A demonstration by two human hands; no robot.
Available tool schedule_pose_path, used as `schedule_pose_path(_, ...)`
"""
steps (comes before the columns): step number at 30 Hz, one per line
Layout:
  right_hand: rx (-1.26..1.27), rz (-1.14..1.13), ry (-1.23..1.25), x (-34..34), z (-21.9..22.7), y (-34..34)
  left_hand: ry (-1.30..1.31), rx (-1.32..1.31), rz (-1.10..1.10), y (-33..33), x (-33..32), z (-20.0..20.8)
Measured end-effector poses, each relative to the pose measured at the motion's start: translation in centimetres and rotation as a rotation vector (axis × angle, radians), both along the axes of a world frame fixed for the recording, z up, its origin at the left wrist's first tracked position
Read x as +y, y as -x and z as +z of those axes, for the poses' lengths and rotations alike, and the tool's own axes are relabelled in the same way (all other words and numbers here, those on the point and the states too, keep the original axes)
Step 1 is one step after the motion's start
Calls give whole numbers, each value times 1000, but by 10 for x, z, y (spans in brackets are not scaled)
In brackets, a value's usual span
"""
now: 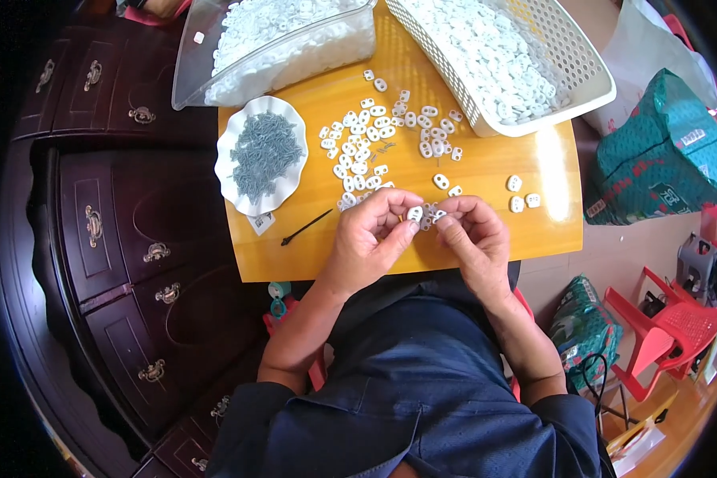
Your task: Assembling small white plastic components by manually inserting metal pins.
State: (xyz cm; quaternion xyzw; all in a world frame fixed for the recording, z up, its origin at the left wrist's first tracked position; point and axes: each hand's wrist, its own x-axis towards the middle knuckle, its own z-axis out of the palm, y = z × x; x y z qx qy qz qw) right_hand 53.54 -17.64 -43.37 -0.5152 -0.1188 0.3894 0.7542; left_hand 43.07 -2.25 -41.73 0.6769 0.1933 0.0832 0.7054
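Just below the frame's centre, the left hand curls inward, thumb and forefinger pinching a small white plastic piece. The right hand, fingers bent, pinches another white piece beside it, both over the yellow table.

A small white oval plastic piece with two holes, held upright just above the yellow table edge.

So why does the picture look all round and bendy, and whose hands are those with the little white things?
The camera sits on a person's head and looks down, and its wide lens bends the edges. The left hand pinches a small white plastic piece; the right hand holds another one close beside it. They work over a yellow table. More white pieces lie scattered there, beside a white dish of small grey metal bits, a clear tub and a white basket, both full of white pieces.
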Motion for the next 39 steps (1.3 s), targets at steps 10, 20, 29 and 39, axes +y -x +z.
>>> schedule_pose_path(10,-4,34,13,1,-2,4,-118,-20,3,3,-2,3)
schedule_pose_path(20,-6,40,28,1,-2,3,-222,-17,22,0,-3,4)
schedule_pose_path(29,-23,41,39,1,-3,3,-222,-26,26,0,-3,3)
schedule_pose_path(39,-27,45,47,0,-3,3,-252,-16,15,0,-2,4)
